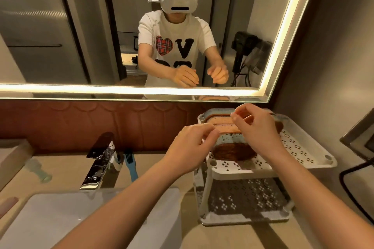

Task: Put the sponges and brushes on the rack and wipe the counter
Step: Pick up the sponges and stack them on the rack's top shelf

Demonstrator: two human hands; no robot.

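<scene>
Two hands over sponges [224, 127] on rack [303, 147] top: left hand [188, 145] curled at stack edge, right hand [259, 129] curled above, can't tell if either grips; brush [130, 164] beside tap [99, 159]

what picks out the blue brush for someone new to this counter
Find the chrome faucet behind the white sink. Just right of it, on the beige counter, lies the blue brush, dark bristles toward the wall. It alone is bright blue: its close neighbour is white, and the pale green brush lies far left.
</scene>
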